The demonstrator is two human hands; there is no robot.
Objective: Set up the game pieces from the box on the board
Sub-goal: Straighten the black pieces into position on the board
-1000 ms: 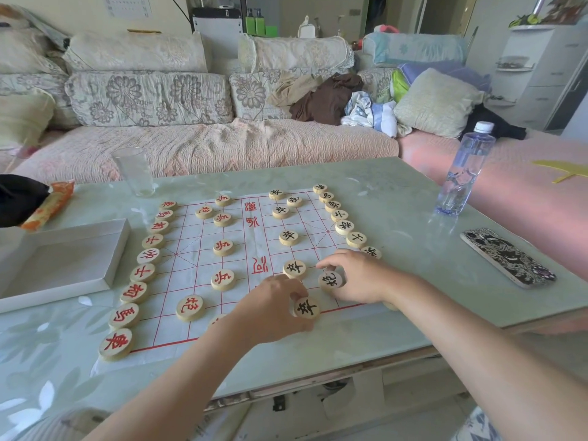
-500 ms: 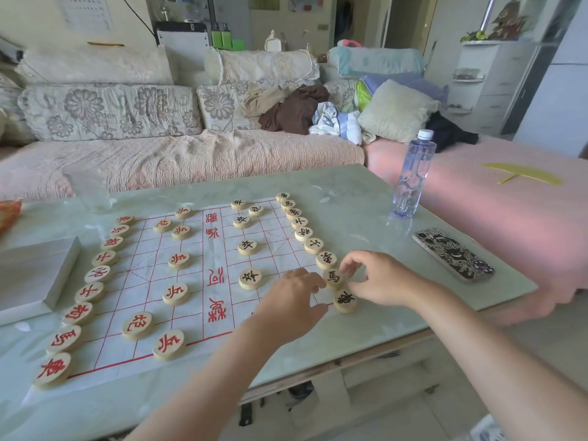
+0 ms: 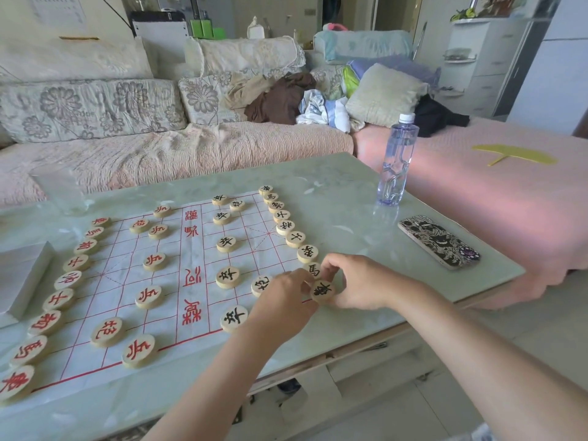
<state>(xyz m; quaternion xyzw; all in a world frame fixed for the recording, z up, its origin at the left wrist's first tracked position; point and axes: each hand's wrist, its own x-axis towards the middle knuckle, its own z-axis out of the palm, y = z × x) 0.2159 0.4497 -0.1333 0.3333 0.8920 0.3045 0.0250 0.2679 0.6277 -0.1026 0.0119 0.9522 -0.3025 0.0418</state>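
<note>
A white cloth board (image 3: 105, 281) with red grid lines lies on the pale green table (image 3: 334, 198). Round wooden pieces with red characters (image 3: 68, 279) line its left edge, and pieces with black characters (image 3: 285, 227) line its right edge. More pieces of both colours stand on inner points. At the near right corner my right hand (image 3: 366, 281) pinches a black-character piece (image 3: 322, 289), with its index finger by the neighbouring black piece (image 3: 313, 268). My left hand (image 3: 280, 303) sits just left of the pinched piece with bent fingers. Its fingertips are hidden.
The white box (image 3: 19, 275) sits at the table's left edge. A clear glass (image 3: 60, 192) stands at the back left, a water bottle (image 3: 396, 160) at the back right, and a patterned phone (image 3: 439, 241) at the right. A sofa (image 3: 159, 154) runs behind the table.
A black piece went from my left hand to my right, then to the board's near right corner. My view swung right, so the board now sits further left.
</note>
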